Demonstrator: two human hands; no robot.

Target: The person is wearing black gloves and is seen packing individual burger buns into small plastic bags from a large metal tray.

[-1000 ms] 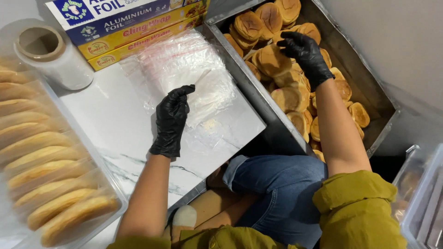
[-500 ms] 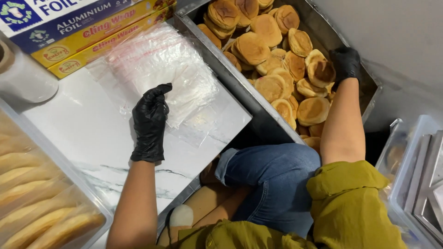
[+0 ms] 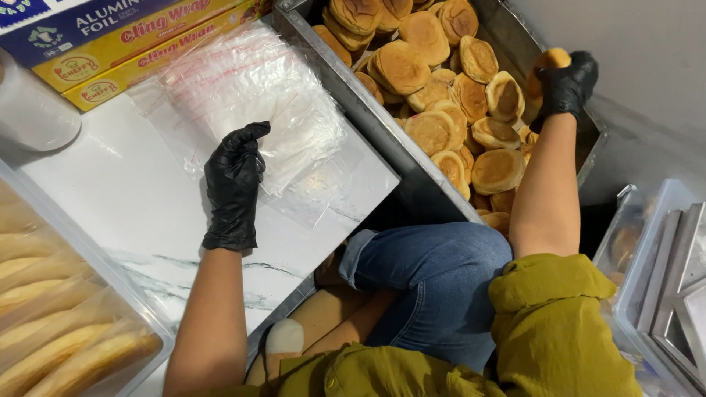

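- The white marble-look counter fills the left half of the view; its near edge runs on a slant from the lower left up to a corner beside the bin, and a broad bare stretch lies open below and left of the left hand.
- The metal bin stands against the counter's right edge, its long rim running on a slant; round buns are heaped in it, packed close, with some bare wall showing at the far right side.
- A clear tub of long bagged rolls crowds the counter's lower left edge.
- Flat boxes of foil and wrap line the counter's far edge, with a white roll just beside them at the left.
- A stack of clear plastic bags lies on the counter near the bin's rim, its lower corner close to the counter's right edge.
- The left hand, in a black glove, rests on the stack's near-left edge, fingers curled together and pinching at the top bag.
- The right hand, also gloved, is raised by the bin's far right wall, fingers closed round a single bun, held above the heap.
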